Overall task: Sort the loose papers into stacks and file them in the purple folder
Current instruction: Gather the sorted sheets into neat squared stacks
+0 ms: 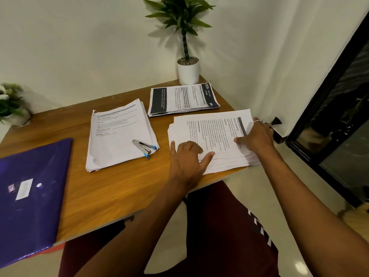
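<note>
The step looks like squaring: the left hand (185, 156) presses flat on the near-right paper stack (211, 124), the right hand (257, 136) rests at its right edge, grasp unclear. The purple folder (30, 186) lies shut, near left, and likely needs opening next.

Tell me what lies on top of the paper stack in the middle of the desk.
A silver stapler with blue tips lies on the near right corner of the middle stack. It hides that patch of the page; the top page covers the sheets below.
</note>
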`<action>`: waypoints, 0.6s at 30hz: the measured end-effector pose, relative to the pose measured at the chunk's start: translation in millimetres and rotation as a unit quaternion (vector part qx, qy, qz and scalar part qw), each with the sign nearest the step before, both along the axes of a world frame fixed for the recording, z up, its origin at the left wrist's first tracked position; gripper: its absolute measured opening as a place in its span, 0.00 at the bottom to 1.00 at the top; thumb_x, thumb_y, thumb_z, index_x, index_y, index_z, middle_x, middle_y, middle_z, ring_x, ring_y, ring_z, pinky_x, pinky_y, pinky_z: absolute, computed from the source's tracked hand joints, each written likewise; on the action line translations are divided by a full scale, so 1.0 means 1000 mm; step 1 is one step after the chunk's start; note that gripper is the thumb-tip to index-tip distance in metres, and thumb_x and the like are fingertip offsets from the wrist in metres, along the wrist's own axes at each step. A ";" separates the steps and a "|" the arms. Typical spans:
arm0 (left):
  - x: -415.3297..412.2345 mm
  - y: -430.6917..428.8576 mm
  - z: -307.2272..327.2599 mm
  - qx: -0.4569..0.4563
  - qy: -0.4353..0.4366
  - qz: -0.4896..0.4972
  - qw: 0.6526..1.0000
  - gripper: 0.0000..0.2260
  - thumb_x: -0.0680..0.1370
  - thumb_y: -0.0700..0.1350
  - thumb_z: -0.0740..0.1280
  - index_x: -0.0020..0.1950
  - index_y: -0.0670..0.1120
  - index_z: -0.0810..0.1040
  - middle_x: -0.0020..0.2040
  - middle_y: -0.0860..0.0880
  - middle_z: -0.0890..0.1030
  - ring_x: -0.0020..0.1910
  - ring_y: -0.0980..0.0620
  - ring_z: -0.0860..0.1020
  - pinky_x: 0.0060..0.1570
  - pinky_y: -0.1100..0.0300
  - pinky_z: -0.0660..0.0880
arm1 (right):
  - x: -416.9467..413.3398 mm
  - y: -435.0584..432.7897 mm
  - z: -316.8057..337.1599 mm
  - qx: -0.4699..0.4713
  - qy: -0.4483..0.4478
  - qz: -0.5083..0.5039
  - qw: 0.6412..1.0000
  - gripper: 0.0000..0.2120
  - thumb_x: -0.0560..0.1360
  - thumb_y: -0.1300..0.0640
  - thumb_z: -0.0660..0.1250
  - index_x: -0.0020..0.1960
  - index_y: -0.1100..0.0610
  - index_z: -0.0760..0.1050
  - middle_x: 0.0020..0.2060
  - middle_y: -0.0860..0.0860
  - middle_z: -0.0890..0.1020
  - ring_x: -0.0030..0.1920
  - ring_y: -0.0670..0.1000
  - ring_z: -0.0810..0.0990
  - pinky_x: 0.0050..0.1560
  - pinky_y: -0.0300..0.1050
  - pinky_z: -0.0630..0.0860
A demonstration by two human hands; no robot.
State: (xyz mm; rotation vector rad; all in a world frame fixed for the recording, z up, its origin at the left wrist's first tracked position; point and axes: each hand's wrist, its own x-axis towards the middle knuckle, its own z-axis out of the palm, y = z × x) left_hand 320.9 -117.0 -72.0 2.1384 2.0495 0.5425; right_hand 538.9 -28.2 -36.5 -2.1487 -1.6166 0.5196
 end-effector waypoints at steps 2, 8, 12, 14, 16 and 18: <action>0.001 -0.001 0.001 -0.005 -0.016 0.006 1.000 0.26 0.79 0.70 0.54 0.59 0.53 0.80 0.64 0.54 0.79 0.65 0.53 0.74 0.74 0.43 0.64 | -0.003 -0.003 0.004 -0.028 -0.012 -0.021 0.999 0.42 0.66 0.46 0.82 0.72 0.57 0.65 0.70 0.63 0.67 0.71 0.64 0.66 0.64 0.61 0.71; 0.004 -0.003 0.004 0.002 -0.005 0.003 1.000 0.23 0.81 0.66 0.57 0.60 0.50 0.79 0.63 0.52 0.79 0.61 0.51 0.75 0.68 0.47 0.71 | -0.003 -0.005 0.007 -0.043 0.030 -0.038 0.998 0.40 0.65 0.49 0.84 0.69 0.58 0.67 0.67 0.61 0.69 0.64 0.62 0.75 0.53 0.54 0.75; 0.002 -0.003 0.002 0.009 -0.006 0.004 1.000 0.21 0.81 0.63 0.57 0.60 0.50 0.79 0.63 0.52 0.79 0.61 0.50 0.76 0.68 0.47 0.72 | -0.004 -0.008 0.008 -0.032 0.023 -0.049 0.998 0.37 0.67 0.48 0.83 0.67 0.59 0.69 0.66 0.61 0.73 0.65 0.62 0.75 0.53 0.53 0.74; 0.003 -0.004 0.002 0.011 -0.007 0.006 1.000 0.19 0.82 0.62 0.58 0.60 0.50 0.79 0.63 0.52 0.79 0.61 0.50 0.75 0.68 0.48 0.71 | -0.006 -0.012 0.006 -0.041 0.008 -0.060 0.997 0.38 0.65 0.43 0.82 0.66 0.56 0.70 0.66 0.60 0.74 0.67 0.63 0.72 0.59 0.59 0.74; 0.003 -0.004 0.003 0.012 -0.008 0.007 1.000 0.19 0.82 0.61 0.58 0.60 0.51 0.79 0.63 0.52 0.79 0.61 0.50 0.75 0.69 0.49 0.71 | -0.009 -0.014 0.006 -0.049 0.003 -0.067 0.997 0.40 0.65 0.41 0.82 0.68 0.55 0.69 0.69 0.61 0.71 0.69 0.64 0.68 0.62 0.62 0.72; 0.002 -0.003 0.002 0.012 -0.005 0.007 1.000 0.18 0.82 0.61 0.58 0.60 0.51 0.79 0.63 0.52 0.79 0.61 0.51 0.75 0.69 0.49 0.71 | -0.011 -0.014 0.006 -0.050 -0.010 -0.065 0.997 0.43 0.65 0.40 0.81 0.70 0.56 0.67 0.71 0.62 0.68 0.71 0.64 0.66 0.65 0.63 0.70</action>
